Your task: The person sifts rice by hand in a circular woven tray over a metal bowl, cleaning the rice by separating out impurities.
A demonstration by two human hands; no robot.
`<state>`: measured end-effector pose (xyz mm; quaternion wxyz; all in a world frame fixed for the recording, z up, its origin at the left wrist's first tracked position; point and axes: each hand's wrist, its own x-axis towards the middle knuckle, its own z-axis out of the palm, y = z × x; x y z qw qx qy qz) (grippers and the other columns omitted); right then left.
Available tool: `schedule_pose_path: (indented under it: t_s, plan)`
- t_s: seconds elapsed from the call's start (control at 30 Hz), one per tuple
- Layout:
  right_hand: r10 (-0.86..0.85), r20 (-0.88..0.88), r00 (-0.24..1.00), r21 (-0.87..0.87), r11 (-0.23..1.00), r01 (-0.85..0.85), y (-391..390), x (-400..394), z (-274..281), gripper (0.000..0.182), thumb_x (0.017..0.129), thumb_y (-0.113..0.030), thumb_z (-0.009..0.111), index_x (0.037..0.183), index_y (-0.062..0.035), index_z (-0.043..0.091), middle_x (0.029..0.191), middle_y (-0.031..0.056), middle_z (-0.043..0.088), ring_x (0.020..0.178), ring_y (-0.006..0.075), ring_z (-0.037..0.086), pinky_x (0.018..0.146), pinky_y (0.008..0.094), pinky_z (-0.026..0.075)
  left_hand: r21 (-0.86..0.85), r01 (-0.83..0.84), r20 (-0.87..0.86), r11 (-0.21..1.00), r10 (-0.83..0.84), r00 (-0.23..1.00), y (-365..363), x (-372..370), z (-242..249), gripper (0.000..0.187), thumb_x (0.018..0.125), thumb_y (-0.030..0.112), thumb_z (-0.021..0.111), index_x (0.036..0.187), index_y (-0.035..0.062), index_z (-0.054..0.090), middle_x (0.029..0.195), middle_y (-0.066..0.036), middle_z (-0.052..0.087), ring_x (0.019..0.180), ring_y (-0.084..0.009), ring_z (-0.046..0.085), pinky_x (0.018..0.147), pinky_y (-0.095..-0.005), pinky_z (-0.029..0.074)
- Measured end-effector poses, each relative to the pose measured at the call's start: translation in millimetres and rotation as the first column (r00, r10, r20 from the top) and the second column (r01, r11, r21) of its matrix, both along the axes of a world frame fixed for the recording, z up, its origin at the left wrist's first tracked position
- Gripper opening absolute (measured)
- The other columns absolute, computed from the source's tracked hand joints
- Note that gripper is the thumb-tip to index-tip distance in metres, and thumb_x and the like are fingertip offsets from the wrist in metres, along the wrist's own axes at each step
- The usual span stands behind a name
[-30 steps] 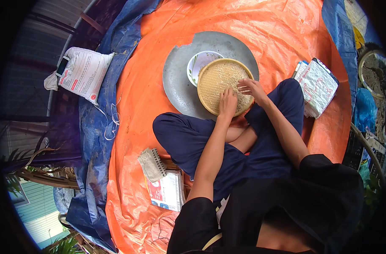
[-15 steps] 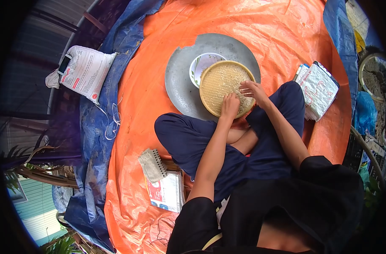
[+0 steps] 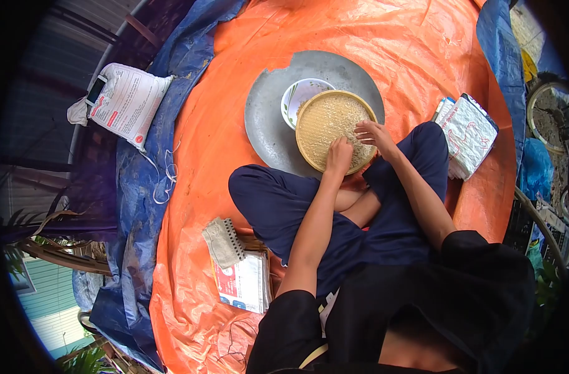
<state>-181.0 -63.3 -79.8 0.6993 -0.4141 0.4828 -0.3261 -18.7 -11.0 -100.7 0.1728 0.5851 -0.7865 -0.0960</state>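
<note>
Many pale grains lie spread over the basket, thickest across its middle and right side; its left side shows more bare weave. Much is plainly left in it, but how much has been dealt with cannot be told. The bowl, partly under the basket's upper left edge, has some brownish bits inside, too small to name.

The left hand is in the basket's lower part, fingers bent down onto the grains; whether it pinches any cannot be made out. The right hand is over the basket's right edge, fingers loosely apart, apparently grasping nothing.

Beneath the basket is a grey metal sheet with a ragged edge. Bent legs close off the near side. Well to the left of the basket are a sack and a phone; to its right, folded bags. Nothing blocks the basket from above except the hands.
</note>
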Motion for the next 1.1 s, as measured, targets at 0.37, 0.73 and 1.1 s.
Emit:
schedule_pose_path:
  t_s: [0.37, 0.73, 1.1]
  plan:
    - [0.032, -0.048, 0.998, -0.024, 0.999, -0.033, 11, -10, 24, 0.043, 0.093, -0.041, 0.049, 0.115, -0.0044, 0.058, 0.110, 0.0092, 0.063, 0.096, 0.0185, 0.060, 0.086, 0.0314, 0.046, 0.015, -0.019, -0.024, 1.000, 0.020, 1.000, 0, 2, -3, 0.011, 0.078, 0.000, 0.051, 0.074, -0.0027, 0.062, 0.086, -0.019, 0.060, 0.087, -0.0318, 0.061, 0.078, -0.0399, 0.050]
    - [0.101, 0.021, 0.995, -0.026, 0.995, -0.100, 43, -18, 73, 0.038, 0.095, -0.032, 0.047, 0.119, -0.0032, 0.056, 0.113, 0.0094, 0.062, 0.083, 0.0172, 0.063, 0.081, 0.0297, 0.048, 0.000, -0.068, -0.107, 0.998, 0.068, 0.992, -1, 8, 4, 0.011, 0.078, -0.001, 0.051, 0.077, -0.0017, 0.062, 0.083, -0.019, 0.060, 0.084, -0.0342, 0.061, 0.076, -0.0408, 0.050]
    - [0.032, 0.080, 0.996, -0.034, 0.999, -0.030, 22, -9, 23, 0.033, 0.096, -0.028, 0.048, 0.114, -0.0016, 0.057, 0.101, 0.0079, 0.066, 0.060, 0.0074, 0.056, 0.063, 0.0203, 0.048, 0.012, -0.096, -0.162, 0.995, 0.097, 0.982, -3, 14, 14, 0.012, 0.078, -0.003, 0.051, 0.083, 0.0003, 0.061, 0.083, -0.019, 0.060, 0.084, -0.0359, 0.061, 0.075, -0.0424, 0.049]
